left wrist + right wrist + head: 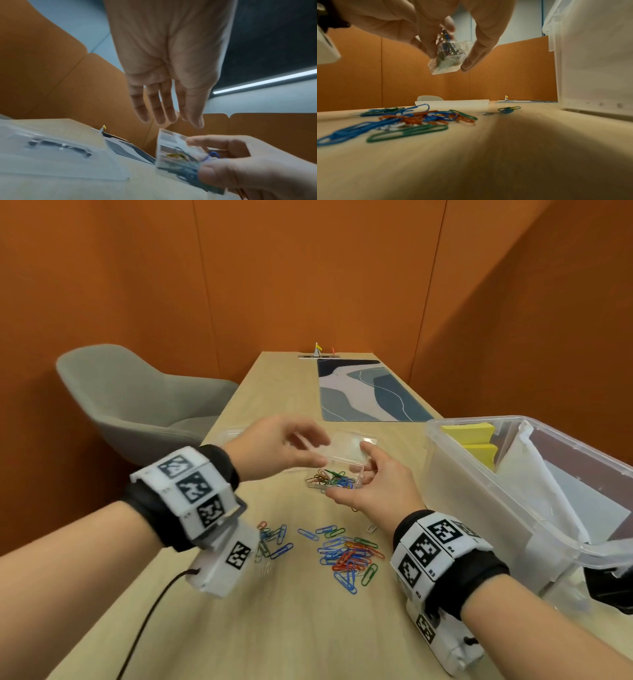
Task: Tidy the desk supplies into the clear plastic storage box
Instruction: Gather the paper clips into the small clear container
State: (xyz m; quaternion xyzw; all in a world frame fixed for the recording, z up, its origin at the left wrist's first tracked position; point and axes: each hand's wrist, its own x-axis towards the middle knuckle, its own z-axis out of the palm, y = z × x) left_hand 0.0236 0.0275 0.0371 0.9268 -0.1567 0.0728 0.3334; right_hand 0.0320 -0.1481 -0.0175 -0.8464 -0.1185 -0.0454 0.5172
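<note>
At the centre of the head view, a small clear case (337, 474) of coloured paper clips sits clamped between the curled fingers and thumb of the right hand (373, 484), lifted above the desk (274, 628). The left hand (274, 446) reaches over its raised lid, fingers straight and slightly apart, gripping nothing. Loose paper clips (346, 553) lie below centre; the clear plastic storage box (479, 508) stands at right.

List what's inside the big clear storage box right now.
Inside the storage box: yellow sticky-note pads at the far end, then white sheets leaning on a flat grey sheet. The near corner is out of frame.

Left hand (274, 447) fingers extended — right hand (371, 486) curled, grip closed
</note>
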